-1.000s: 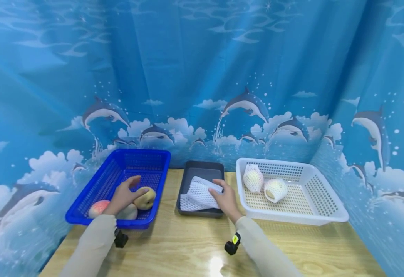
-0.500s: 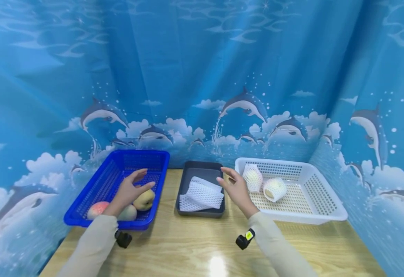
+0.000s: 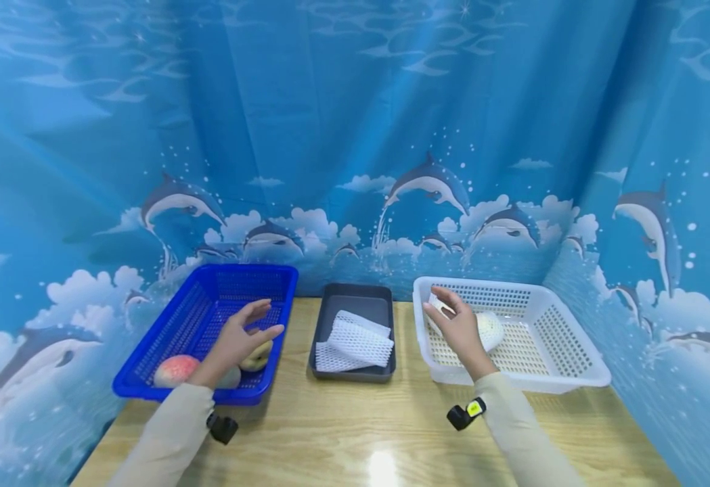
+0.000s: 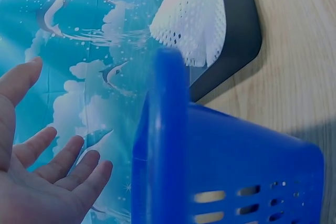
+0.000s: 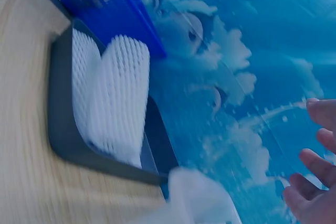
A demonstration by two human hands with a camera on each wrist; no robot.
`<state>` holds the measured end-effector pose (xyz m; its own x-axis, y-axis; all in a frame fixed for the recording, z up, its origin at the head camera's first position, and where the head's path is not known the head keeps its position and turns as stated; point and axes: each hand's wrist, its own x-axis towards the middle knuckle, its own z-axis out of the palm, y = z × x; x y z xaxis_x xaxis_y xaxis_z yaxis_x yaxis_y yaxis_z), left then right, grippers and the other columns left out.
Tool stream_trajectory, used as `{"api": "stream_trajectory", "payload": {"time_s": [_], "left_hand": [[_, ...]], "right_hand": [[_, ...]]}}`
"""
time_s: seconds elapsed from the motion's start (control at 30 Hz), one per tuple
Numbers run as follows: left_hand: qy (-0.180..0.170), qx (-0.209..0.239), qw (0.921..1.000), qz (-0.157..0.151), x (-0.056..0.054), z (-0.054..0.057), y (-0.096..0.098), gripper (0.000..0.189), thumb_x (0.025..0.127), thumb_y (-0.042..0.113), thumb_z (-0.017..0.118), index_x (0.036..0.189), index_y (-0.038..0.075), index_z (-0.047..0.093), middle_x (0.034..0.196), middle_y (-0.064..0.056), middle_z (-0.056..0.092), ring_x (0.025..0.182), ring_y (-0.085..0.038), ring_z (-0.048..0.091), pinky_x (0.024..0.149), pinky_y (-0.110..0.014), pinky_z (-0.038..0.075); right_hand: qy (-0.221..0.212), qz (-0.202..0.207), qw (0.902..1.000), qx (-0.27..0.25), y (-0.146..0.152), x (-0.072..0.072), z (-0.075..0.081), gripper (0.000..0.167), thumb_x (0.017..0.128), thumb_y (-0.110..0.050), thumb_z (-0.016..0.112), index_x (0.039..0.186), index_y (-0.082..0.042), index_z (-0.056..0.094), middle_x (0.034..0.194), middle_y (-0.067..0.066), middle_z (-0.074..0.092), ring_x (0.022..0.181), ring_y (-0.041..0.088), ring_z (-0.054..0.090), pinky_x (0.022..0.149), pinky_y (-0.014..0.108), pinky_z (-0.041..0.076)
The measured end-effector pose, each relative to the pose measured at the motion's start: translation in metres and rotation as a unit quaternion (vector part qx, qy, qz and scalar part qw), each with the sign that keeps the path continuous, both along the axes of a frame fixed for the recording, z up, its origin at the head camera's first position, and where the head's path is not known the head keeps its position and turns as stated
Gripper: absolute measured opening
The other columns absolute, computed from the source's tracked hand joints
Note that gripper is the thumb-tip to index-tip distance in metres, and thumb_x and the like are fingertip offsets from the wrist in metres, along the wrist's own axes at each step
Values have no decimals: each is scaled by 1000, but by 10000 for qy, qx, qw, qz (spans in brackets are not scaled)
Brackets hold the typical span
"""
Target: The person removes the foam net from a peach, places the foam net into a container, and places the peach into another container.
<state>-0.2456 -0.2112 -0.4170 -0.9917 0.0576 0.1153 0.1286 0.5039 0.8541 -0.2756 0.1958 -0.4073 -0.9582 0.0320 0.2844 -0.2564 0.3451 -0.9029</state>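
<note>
My left hand [image 3: 239, 341] hovers over the blue basket [image 3: 124, 368], fingers spread and holding nothing. Beneath it lie a red-and-yellow peach [image 3: 176, 370], a yellowish fruit [image 3: 257, 358] and a pale fruit [image 3: 230, 379], partly hidden by the hand. My right hand [image 3: 459, 329] is above the left part of the white basket [image 3: 580, 379], fingers loosely bent with nothing between them. Under it, one fruit in a white foam net [image 3: 490, 330] shows and another is mostly covered by the hand. In the left wrist view, the left hand's relaxed fingers [image 4: 68, 161] are apart from the basket rim.
Between the baskets sits a dark grey tray [image 3: 355, 291] with white foam net sleeves [image 3: 355, 345] lying in it. All stand on a wooden table [image 3: 330, 433]. A blue dolphin-print curtain [image 3: 342, 135] rises behind and on both sides.
My right hand has left the foam net sleeves in the tray and moved right, over the white basket. My left hand has shifted slightly right above the fruit.
</note>
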Motion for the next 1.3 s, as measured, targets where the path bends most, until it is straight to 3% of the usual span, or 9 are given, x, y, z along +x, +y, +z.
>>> {"api": "stream_trajectory", "payload": {"time_s": [0.2, 0.5, 0.77, 1.07, 1.3], "left_hand": [[35, -16, 10000, -77, 2, -5, 6, 70, 87, 34, 70, 144, 8, 39, 144, -19, 44, 133, -37, 40, 107, -51, 39], [242, 53, 9996, -161, 5, -10, 19, 64, 87, 22, 72, 141, 5, 43, 140, -21, 48, 130, -37, 43, 103, -53, 42], [154, 137, 9992, -344, 9, -12, 29, 67, 86, 27, 73, 141, 5, 43, 143, -20, 46, 133, -35, 41, 104, -51, 42], [232, 428, 9957, -791, 14, -14, 44, 70, 83, 28, 76, 141, 5, 43, 143, -19, 45, 133, -37, 40, 105, -53, 41], [236, 851, 9895, -1143, 17, -20, 58, 69, 83, 18, 76, 140, -2, 42, 142, -23, 45, 131, -40, 40, 106, -54, 39]], "right_hand": [[-108, -280, 9995, 2, 31, -1, -1, 51, 93, -18, 64, 137, -1, 46, 142, 19, 46, 134, 33, 40, 112, 44, 35], [-534, -872, 9941, 361, 77, -2, -7, 61, 92, -26, 65, 143, -5, 40, 148, 18, 39, 137, 36, 33, 113, 49, 32], [-1085, -309, 9829, 1454, 112, -8, -19, 69, 94, -20, 63, 150, -5, 25, 155, 23, 21, 138, 49, 21, 109, 64, 28], [-1885, -87, 9605, 2045, 135, -12, -35, 84, 87, -19, 70, 151, -5, 19, 154, 30, 12, 137, 54, 13, 106, 71, 19], [-1717, 67, 9618, 2133, 147, -19, -47, 86, 83, -10, 71, 151, -3, 19, 152, 33, 12, 136, 55, 14, 105, 72, 17]]}}
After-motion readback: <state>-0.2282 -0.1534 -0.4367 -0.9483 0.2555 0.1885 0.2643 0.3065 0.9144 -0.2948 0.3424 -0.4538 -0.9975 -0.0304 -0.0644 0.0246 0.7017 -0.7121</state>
